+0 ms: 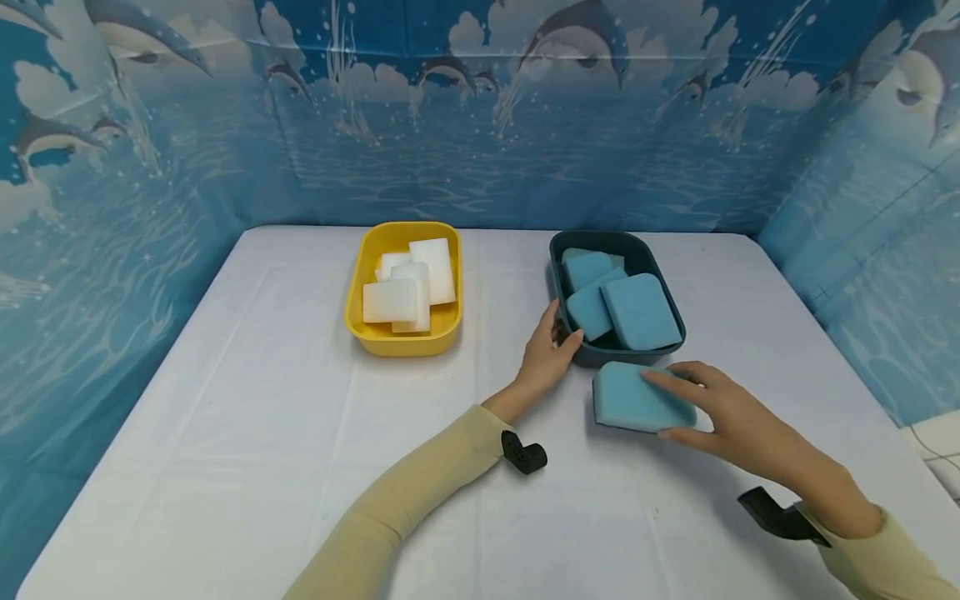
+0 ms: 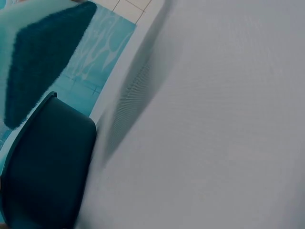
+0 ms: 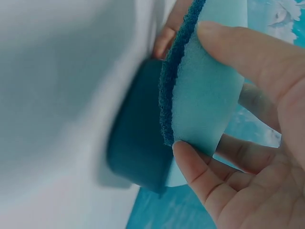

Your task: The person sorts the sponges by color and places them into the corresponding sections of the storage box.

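Observation:
In the head view my right hand (image 1: 746, 421) pinches a light blue sponge (image 1: 633, 398) between thumb and fingers, just in front of a dark teal tub (image 1: 622, 357). The right wrist view shows the sponge's darker, rough scouring layer (image 3: 169, 90) along one side. Several more blue sponges (image 1: 641, 312) lie overlapping inside the tub. My left hand (image 1: 543, 358) holds the tub's near left corner, thumb at the rim and fingers along the outer side. The left wrist view has the sponge (image 2: 47, 57) raised above the tub wall (image 2: 52, 162); little of the left hand shows there.
To the left, a yellow tub (image 1: 405, 346) holds several white sponges (image 1: 390, 300). Both tubs stand near the back of a table with a white cloth (image 1: 262, 467). A blue dolphin-print curtain (image 1: 480, 167) hangs behind and along the sides.

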Demonstrator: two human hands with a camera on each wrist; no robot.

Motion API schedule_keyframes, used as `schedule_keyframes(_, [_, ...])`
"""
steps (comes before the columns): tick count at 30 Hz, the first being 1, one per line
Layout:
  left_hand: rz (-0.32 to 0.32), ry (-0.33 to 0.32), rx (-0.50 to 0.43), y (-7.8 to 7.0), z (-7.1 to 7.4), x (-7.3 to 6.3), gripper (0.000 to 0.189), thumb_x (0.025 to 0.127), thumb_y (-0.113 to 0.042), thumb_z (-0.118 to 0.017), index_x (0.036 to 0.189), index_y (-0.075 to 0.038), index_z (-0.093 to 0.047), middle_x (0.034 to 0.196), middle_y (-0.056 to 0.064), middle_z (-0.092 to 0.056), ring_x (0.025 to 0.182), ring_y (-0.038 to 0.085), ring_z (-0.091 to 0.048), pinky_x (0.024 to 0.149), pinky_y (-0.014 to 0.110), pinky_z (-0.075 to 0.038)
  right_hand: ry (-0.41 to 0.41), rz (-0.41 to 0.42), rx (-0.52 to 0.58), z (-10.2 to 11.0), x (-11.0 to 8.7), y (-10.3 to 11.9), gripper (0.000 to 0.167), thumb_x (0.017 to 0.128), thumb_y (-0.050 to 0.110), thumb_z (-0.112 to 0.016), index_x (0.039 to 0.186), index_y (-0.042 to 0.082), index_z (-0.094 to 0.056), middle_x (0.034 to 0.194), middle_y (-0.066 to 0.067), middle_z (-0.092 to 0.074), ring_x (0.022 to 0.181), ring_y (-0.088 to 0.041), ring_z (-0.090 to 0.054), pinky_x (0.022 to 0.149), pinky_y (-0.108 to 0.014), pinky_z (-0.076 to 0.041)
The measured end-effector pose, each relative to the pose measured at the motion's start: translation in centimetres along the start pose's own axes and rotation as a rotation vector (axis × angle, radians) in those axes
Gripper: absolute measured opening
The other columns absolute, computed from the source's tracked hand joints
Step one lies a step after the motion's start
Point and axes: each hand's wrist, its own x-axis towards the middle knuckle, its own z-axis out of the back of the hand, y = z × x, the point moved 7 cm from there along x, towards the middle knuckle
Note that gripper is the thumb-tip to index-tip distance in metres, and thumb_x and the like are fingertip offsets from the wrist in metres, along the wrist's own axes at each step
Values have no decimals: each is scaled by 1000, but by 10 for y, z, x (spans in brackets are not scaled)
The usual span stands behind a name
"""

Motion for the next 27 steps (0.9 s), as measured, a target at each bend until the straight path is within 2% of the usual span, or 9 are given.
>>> schedule_keyframes(8, [-12,7,-8,0,2,-1,64,96,-28,-49,151,-16,-17,156,7,-25,140,25,-34,112,40,-34,-105,89,-25,20,13,7,87,60,15,-85,138,19,-47,118,-15,-52,99,-26,-53,69,-37,-51])
schedule_keyframes(15, [-15,3,7,0,1,-2,64,97,-28,-48,151,-15,-16,155,11,-25,138,29,-36,109,41,-38,-248,133,-8,41,35,8,81,62,12,-84,136,13,-50,116,-17,-54,99,-26,-54,74,-12,-43])
schedule_keyframes(18, [-20,-4,13,0,1,-1,63,97,-25,-48,151,-15,-16,154,13,-27,137,29,-37,107,41,-40,-275,149,3,45,45,7,78,62,11,-83,134,11,-52,115,-19,-55,98,-26,-54,74,-8,-39])
schedule_keyframes(22, [-30,-5,26,0,0,0,62,97,-20,-47,151,-15,-17,153,14,-29,135,30,-40,107,42,-41,-283,160,-2,46,56,2,78,61,7,-83,133,9,-53,114,-21,-55,95,-26,-54,66,-16,-41])
schedule_keyframes(27, [-40,-4,33,0,1,1,64,96,-25,-48,151,-15,-17,152,13,-30,135,30,-41,107,42,-40,-283,125,-10,49,73,-11,79,62,5,-82,134,8,-51,111,-23,-55,89,-28,-55,55,-29,-43])
